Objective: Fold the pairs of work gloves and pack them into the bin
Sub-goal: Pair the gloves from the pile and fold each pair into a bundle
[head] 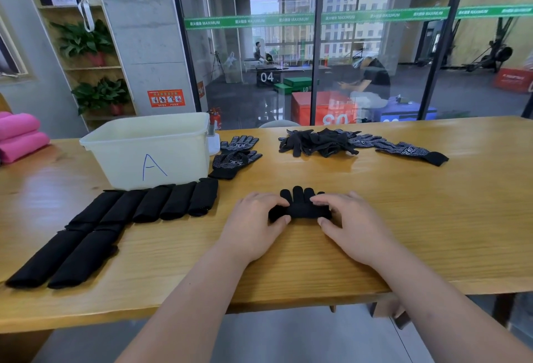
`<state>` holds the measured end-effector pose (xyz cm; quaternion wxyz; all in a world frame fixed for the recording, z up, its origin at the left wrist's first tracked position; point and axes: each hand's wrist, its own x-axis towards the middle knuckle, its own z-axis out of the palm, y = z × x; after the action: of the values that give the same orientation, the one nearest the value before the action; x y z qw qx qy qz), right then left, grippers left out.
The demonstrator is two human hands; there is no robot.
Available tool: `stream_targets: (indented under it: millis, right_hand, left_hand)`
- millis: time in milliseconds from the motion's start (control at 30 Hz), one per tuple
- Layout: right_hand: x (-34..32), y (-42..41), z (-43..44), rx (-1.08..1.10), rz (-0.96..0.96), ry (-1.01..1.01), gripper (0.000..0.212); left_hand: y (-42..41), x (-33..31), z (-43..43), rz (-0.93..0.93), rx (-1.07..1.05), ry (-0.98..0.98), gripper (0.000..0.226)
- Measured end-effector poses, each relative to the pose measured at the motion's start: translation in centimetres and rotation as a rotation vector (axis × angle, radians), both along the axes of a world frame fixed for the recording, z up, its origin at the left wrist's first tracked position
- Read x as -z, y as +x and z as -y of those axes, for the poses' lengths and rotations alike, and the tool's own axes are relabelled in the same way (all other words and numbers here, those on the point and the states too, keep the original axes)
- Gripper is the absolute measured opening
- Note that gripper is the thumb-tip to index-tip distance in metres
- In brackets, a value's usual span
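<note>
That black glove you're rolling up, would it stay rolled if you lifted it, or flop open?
Probably floppy: the glove is soft knit, and the left hand and right hand both grip its roll. Likely light; its finger ends lie flat on the table. Finished, it may hold: the folded bundles nearby lie closed unheld.
</note>
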<state>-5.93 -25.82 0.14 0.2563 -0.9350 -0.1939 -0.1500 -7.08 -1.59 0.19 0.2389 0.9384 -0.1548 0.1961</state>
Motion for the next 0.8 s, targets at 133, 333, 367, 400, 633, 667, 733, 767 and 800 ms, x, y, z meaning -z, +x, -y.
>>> stream_targets:
  millis: [133,333,367,400,633,667,733,767,800]
  right_hand:
    - [0.22,0.29,0.34,0.006,-0.052,0.137,0.040]
    - [-0.05,0.38,0.75,-0.034,-0.146,0.383,0.028]
    - [-0.09,0.36,0.74,-0.030,-0.148,0.393,0.025]
    - [-0.09,0.34,0.69,-0.020,-0.144,0.388,0.022]
    - [-0.35,0.05,0.24,0.132,0.047,0.262,0.024]
    - [-0.38,-0.04,0.19,0.136,0.067,0.253,0.024]
    - [-0.31,-0.15,0.08,0.133,0.096,0.233,0.020]
    - [-0.26,-0.17,0.04,0.127,0.103,0.222,0.018]
    - [-0.21,-0.13,0.01,0.123,0.107,0.212,0.016]
  left_hand:
    - [-0.46,-0.57,0.04,-0.063,-0.036,-0.111,0.034]
    - [-0.35,-0.58,-0.44,-0.201,0.005,-0.383,0.027]
    - [-0.28,-0.61,-0.45,-0.216,-0.004,-0.402,0.028]
    - [-0.24,-0.64,-0.42,-0.215,-0.014,-0.396,0.028]
    - [0.00,-0.39,-0.29,0.049,-0.070,-0.169,0.028]
    - [-0.05,-0.43,-0.26,0.088,-0.061,-0.140,0.025]
    - [-0.15,-0.36,-0.13,0.160,-0.011,-0.086,0.020]
    - [-0.18,-0.29,-0.03,0.185,0.015,-0.056,0.019]
    - [-0.14,-0.21,0.08,0.198,0.037,-0.021,0.019]
